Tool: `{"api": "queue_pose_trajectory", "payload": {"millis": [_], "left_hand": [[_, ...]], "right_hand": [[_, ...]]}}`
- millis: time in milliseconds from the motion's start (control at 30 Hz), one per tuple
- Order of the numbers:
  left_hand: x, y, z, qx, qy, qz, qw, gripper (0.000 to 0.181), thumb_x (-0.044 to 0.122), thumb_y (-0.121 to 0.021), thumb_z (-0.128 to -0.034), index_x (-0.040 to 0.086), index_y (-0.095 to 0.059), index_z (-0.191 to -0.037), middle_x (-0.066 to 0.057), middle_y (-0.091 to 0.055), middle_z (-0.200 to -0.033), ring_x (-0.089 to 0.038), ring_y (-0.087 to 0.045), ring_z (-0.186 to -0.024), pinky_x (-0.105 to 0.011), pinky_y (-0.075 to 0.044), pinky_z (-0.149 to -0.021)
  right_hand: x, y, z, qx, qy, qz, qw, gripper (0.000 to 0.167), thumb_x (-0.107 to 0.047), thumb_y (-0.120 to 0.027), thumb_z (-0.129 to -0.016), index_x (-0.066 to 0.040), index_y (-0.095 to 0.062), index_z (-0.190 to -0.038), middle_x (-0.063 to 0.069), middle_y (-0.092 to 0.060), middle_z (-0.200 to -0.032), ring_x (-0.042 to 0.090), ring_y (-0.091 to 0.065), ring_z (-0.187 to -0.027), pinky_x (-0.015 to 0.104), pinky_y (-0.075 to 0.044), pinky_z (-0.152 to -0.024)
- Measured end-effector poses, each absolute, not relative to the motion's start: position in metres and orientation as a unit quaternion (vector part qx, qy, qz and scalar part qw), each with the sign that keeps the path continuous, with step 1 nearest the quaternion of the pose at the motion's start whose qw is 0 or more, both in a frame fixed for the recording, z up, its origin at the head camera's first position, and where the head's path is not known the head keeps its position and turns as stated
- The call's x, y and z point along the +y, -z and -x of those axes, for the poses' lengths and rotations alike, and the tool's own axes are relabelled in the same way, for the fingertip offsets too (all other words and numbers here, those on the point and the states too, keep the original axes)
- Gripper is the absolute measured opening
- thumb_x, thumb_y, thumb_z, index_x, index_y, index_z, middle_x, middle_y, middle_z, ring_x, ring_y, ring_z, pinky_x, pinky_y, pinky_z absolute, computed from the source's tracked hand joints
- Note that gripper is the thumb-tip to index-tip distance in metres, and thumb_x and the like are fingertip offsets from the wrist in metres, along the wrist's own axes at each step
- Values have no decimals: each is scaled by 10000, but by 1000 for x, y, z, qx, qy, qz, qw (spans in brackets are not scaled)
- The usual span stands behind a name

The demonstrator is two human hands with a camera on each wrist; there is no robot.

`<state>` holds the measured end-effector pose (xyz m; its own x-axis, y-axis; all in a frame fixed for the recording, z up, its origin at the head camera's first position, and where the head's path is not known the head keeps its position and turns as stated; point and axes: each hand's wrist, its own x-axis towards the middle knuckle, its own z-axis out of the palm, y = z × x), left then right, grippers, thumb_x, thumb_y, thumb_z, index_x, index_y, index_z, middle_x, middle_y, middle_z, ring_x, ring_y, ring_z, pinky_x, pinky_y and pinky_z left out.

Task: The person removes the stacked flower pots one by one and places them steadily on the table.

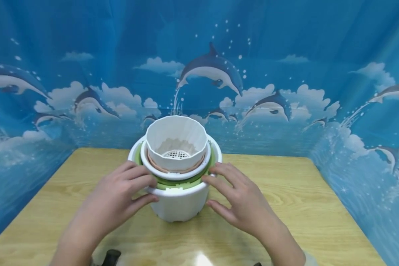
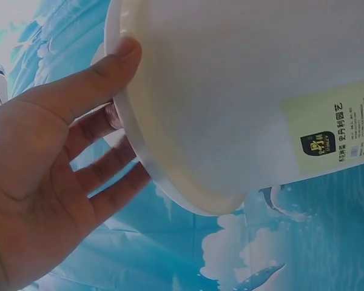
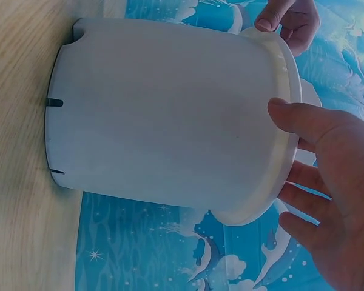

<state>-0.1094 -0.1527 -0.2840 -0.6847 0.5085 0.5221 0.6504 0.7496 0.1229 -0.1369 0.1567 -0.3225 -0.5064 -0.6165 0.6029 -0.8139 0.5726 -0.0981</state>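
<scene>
A nested stack of plastic flowerpots stands upright on the table in the head view. The large white pot (image 1: 179,205) is outermost, with a green pot (image 1: 174,186) inside it, then a smaller white rim (image 1: 174,176), a thin terracotta-coloured rim (image 1: 150,160) and a white faceted pot (image 1: 163,135) with a grid bottom. My left hand (image 1: 119,190) pinches the big pot's rim at the left, thumb under the lip outside and fingers over it. On the opposite side, my right hand (image 1: 241,195) holds the rim likewise. A printed label (image 2: 327,130) shows on the outer wall in the left wrist view.
The stack stands on a wood-grain table (image 1: 279,207). Behind and beside it hangs a blue curtain (image 1: 126,29) printed with dolphins and clouds. A black object (image 1: 111,256) pokes in at the lower edge near the left wrist.
</scene>
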Motion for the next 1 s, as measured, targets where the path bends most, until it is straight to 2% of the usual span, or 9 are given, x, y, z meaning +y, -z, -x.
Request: {"api": "queue_pose_trajectory", "payload": {"millis": [167,467,533,667,800,1000], "left_hand": [[-155,284,110,-894,152,333,256,260,307,-887,-716,285,-695,-889,185,-641,-965,-62,-553,-927,-310,-522,-709],[-154,286,112,-899,148,333,242,274,315,-890,-710,288,-673,-877,200,-626,-958,-37,-540,-918,-289,-515,-702],[-153,287,111,-898,151,338,238,280,324,-889,-708,292,-667,-876,213,-613,-949,-23,-526,-904,-275,-505,-695],[-153,288,109,-888,162,357,241,287,334,-888,-706,292,-668,-886,220,-609,-949,-24,-523,-893,-276,-504,-696],[-151,287,107,-882,166,370,240,261,349,-867,-733,284,-680,-904,215,-619,-969,-33,-523,-896,-281,-502,-708],[-150,285,106,-879,165,383,232,223,372,-830,-778,276,-689,-923,200,-631,-993,-42,-531,-897,-293,-504,-724]], "right_hand": [[155,322,138,-844,-188,-425,267,565,-291,-836,-793,-194,-612,-1302,38,-560,-1357,265,-490,-1333,416,-401,-1118],[155,325,139,-834,-199,-429,283,475,-186,-828,-806,-195,-649,-1246,29,-588,-1299,254,-528,-1283,376,-435,-1087],[155,326,139,-822,-211,-437,298,414,-169,-808,-824,-187,-668,-1214,28,-604,-1259,246,-551,-1246,367,-438,-1083],[153,327,140,-775,-237,-467,354,163,-188,-677,-954,-146,-716,-1106,33,-646,-1108,234,-621,-1090,361,-483,-1030],[151,324,141,-737,-237,-489,402,196,-210,-568,-1025,-125,-745,-1026,31,-667,-997,221,-658,-964,372,-534,-956],[149,320,144,-697,-249,-525,420,155,-180,-621,-993,-117,-762,-993,41,-690,-948,232,-675,-897,375,-563,-886]]}}
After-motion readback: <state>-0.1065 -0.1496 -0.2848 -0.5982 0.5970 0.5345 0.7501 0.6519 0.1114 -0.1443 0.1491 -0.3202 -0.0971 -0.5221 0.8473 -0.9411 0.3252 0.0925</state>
